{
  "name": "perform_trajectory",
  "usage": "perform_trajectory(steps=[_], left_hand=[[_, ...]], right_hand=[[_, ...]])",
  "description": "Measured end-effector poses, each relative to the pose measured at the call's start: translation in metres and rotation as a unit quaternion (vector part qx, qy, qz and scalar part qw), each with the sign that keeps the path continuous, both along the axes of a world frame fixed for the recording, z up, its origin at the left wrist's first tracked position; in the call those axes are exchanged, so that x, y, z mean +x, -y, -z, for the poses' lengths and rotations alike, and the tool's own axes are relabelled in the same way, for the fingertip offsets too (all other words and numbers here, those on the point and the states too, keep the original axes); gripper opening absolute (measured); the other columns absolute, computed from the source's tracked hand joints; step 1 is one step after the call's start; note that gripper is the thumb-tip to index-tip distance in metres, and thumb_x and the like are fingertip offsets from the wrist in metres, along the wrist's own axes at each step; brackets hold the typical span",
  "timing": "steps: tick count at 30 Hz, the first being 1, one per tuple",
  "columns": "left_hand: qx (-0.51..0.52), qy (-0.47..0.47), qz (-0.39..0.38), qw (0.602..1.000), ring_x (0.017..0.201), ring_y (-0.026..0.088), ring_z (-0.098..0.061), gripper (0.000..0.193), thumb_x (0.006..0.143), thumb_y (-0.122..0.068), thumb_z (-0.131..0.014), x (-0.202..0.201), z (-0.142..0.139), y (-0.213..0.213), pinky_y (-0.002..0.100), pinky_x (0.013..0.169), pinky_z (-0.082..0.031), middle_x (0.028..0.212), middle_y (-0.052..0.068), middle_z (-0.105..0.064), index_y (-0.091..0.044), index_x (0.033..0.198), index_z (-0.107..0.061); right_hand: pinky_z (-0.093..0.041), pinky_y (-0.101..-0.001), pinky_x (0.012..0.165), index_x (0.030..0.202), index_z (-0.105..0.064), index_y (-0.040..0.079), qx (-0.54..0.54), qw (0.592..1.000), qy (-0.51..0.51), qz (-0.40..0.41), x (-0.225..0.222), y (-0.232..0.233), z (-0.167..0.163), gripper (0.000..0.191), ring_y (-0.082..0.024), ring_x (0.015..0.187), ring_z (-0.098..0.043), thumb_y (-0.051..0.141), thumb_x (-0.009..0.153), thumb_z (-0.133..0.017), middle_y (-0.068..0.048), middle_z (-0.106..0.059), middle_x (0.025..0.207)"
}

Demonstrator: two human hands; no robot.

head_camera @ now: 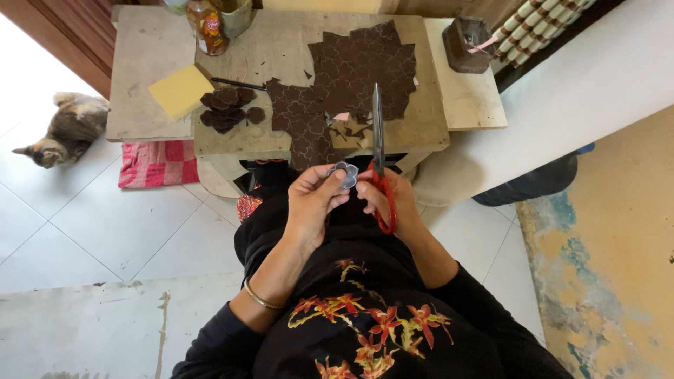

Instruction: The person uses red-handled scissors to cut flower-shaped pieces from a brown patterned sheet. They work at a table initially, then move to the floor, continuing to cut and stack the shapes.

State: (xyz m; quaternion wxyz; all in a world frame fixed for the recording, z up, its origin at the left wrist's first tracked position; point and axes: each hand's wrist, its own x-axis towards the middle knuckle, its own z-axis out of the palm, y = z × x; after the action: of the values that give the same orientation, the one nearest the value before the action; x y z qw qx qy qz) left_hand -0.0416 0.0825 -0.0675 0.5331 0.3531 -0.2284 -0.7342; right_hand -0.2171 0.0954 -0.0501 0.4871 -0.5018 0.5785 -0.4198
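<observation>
While my left hand (314, 193) pinches a small grey flower-shaped piece (345, 173) between thumb and fingertips, my right hand (390, 200) is closed through the red loops of the scissors (378, 151), blades pointing up and away from me toward the low wooden table (432, 126). The piece sits just left of the blades, right at their base, held above my lap rather than on the table. Whether the blades are parted or shut I cannot tell — they read as one dark line from here.

On the table lies the large brown patterned sheet (351, 70) with its cut-out edges, offcuts scattered along its lower edge, a stack of finished brown pieces (226, 107) to the left and a yellow pad (180, 90) just beside them.

What worries me is how little there is to hold. My fingertips are almost touching the blades, so a hurried snip could nick them, or the piece could twist in my pinch and lose a petal. If my grip loosens, it probably drops into my dark lap — hard to find. A cat (67, 131) lies on the tiles well to the left.
</observation>
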Motion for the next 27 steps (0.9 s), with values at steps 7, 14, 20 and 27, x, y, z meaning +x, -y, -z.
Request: perform_trajectory(steps=[7, 14, 20, 27], left_hand=[[-0.036, 0.053, 0.01, 0.998, 0.068, 0.007, -0.065, 0.019, 0.089, -0.017, -0.079, -0.005, 0.008, -0.01, 0.022, 0.061, -0.056, 0.086, 0.003, -0.075, -0.004, 0.103, -0.075], [-0.059, 0.097, -0.006, 0.993, 0.066, 0.005, -0.062, 0.013, 0.091, -0.012, -0.077, -0.017, 0.016, -0.019, 0.02, 0.058, -0.052, 0.084, 0.002, -0.074, -0.005, 0.102, -0.077], [-0.254, 0.286, -0.036, 0.923, 0.071, 0.008, -0.065, 0.007, 0.09, -0.002, -0.076, -0.011, 0.01, -0.036, 0.022, 0.062, -0.051, 0.084, 0.003, -0.073, -0.002, 0.097, -0.076], [-0.342, 0.408, -0.113, 0.839, 0.072, 0.018, -0.068, 0.012, 0.086, 0.002, -0.074, 0.004, 0.006, -0.039, 0.028, 0.064, -0.053, 0.084, 0.008, -0.067, -0.004, 0.097, -0.074]], right_hand=[[-0.047, -0.0238, 0.051, 0.104, -0.069, 0.0, -0.045, 0.997, 0.064, -0.015, -0.017, -0.001, -0.004, 0.018, -0.009, 0.058, -0.059, 0.015, 0.095, -0.068, -0.005, -0.066, 0.078], [-0.051, -0.024, 0.054, 0.096, -0.065, 0.002, -0.039, 0.999, -0.006, -0.037, -0.03, -0.005, 0.009, 0.01, -0.008, 0.057, -0.059, 0.011, 0.094, -0.065, -0.004, -0.064, 0.075], [-0.051, -0.0265, 0.054, 0.089, -0.059, 0.002, -0.028, 0.99, 0.093, -0.104, -0.023, -0.004, 0.045, 0.011, -0.01, 0.057, -0.057, 0.01, 0.095, -0.055, -0.005, -0.06, 0.073], [-0.05, -0.0276, 0.052, 0.094, -0.057, 0.003, 0.0, 0.992, 0.074, -0.099, -0.001, 0.004, 0.089, 0.012, -0.011, 0.057, -0.059, 0.014, 0.097, -0.052, -0.003, -0.06, 0.075]])
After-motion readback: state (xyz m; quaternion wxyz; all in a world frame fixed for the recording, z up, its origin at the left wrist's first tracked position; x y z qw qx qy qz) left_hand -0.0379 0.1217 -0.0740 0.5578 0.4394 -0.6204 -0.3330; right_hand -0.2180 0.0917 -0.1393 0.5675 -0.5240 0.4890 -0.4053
